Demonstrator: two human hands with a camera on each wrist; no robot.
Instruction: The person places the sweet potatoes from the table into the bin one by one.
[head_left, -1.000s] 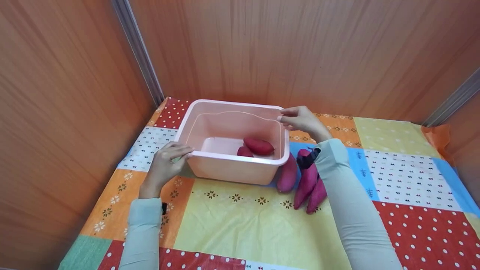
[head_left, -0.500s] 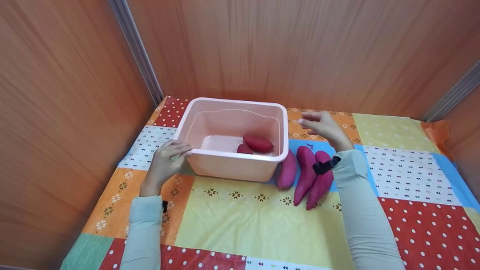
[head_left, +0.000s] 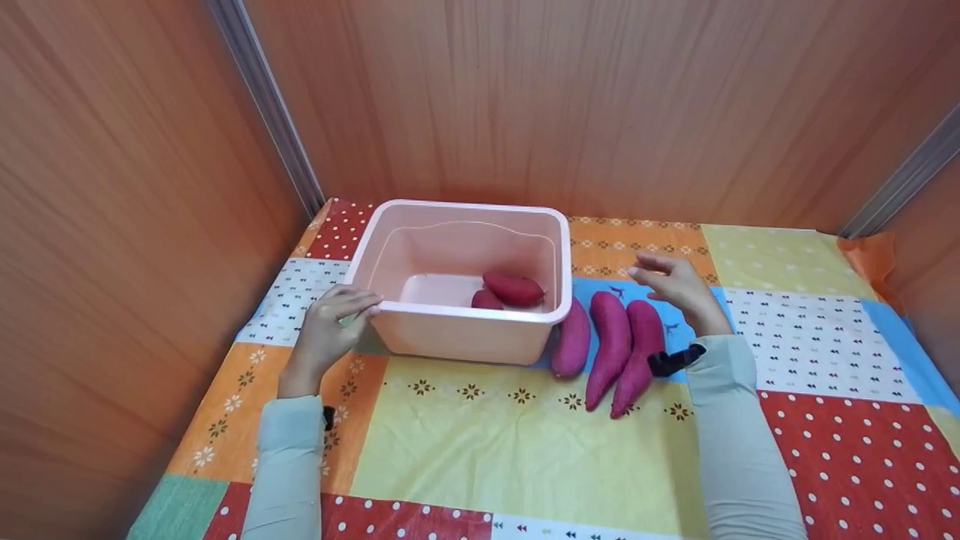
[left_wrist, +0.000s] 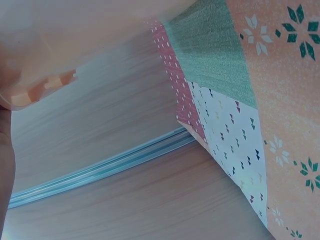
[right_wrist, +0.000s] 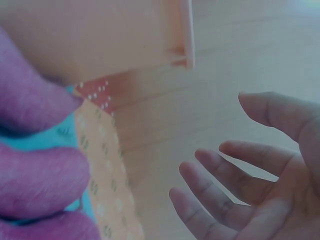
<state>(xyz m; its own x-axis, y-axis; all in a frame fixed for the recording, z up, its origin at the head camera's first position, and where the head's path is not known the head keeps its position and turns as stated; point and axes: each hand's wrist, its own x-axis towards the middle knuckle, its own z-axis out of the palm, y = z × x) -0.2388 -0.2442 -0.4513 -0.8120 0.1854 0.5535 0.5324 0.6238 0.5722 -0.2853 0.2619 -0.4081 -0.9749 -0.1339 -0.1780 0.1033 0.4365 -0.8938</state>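
A pink plastic tub (head_left: 457, 335) stands with its open top facing up. My left hand (head_left: 332, 326) pinches its rim at the front left corner; in the left wrist view only a sliver of that hand shows beside the tub wall (left_wrist: 85, 30). Inside the tub, towards the right, lie two sweet potatoes, one red and long (head_left: 514, 289), the other partly hidden by the front wall (head_left: 486, 300). Three purple sweet potatoes (head_left: 610, 349) lie side by side to the tub's right. Beyond their far ends hovers my right hand (head_left: 679, 292), fingers spread and holding nothing, as the right wrist view confirms.
A patchwork-patterned cloth (head_left: 525, 450) covers the table. Wood-grain panels (head_left: 525, 105) rise behind and at both sides, joined by metal strips (head_left: 262, 105) at the corners. An orange cloth fold (head_left: 870, 266) sits at the far right edge.
My right hand has let go of the tub's back right rim and moved right and towards me, beyond the purple sweet potatoes. The left hand has stayed on the rim.
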